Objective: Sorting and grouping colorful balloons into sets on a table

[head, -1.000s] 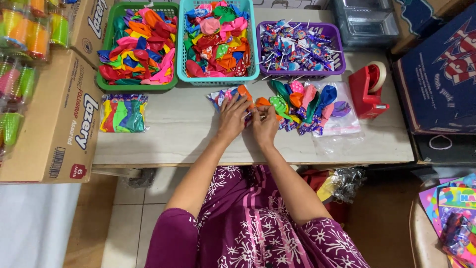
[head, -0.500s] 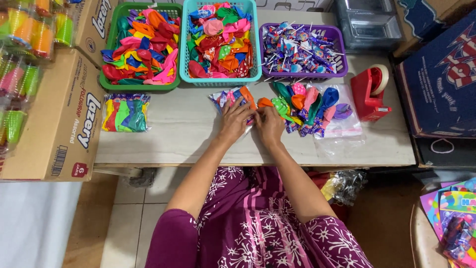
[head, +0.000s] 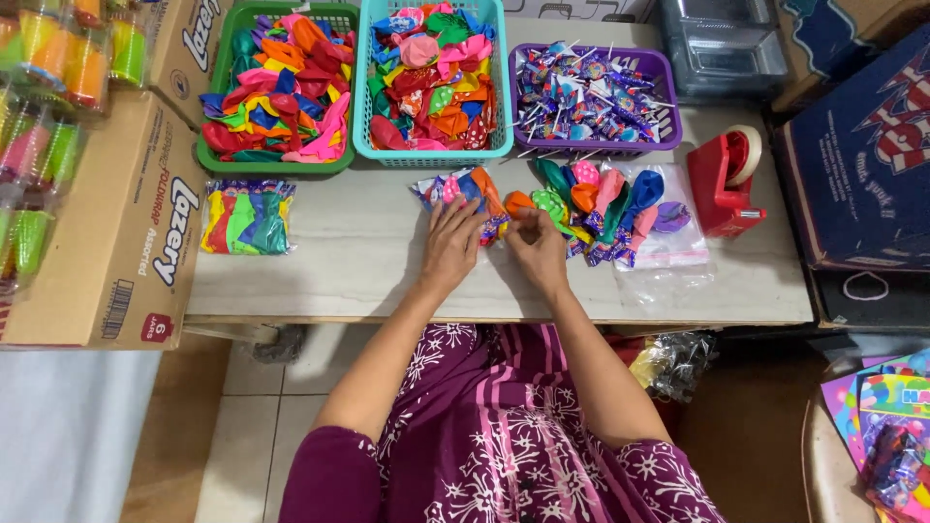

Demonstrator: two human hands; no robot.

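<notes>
Change since earlier frame: both hands sit almost where they were a second ago; I see only a slight shuffle of the fingers over the loose balloons, and the row to the right looks unchanged.
Balloon in hand: orange balloon (head: 519,202), uninflated, lying on the white table (head: 368,261) just ahead of both hands.
Right hand (head: 539,250): fingers drawn narrow, tips pinched on the orange balloon.
Left hand (head: 452,242): fingers spread fairly wide and flat, tips resting on the small packet of balloons (head: 455,189); I cannot tell whether it grips or only presses.
Handling, my judgement: very light, limp rubber; it will fold and drape, not break. Surface likely a little tacky, so pieces may cling together.
Where to take hold: I would pinch at the rolled neck, or across the flat body with two fingertips.
Laid-out row: green, pink, orange, blue and purple balloons (head: 605,199) fanned side by side, partly over a clear plastic bag (head: 668,254).
Left of hands: sealed bag of mixed balloons (head: 248,216), well apart.
Behind: green basket (head: 215,160) and teal basket (head: 363,145) heaped with balloons; purple basket (head: 668,107) of wrapped lollipops.
Right edge: red tape dispenser (head: 722,184).
Left edge: cardboard carton (head: 116,232).
</notes>
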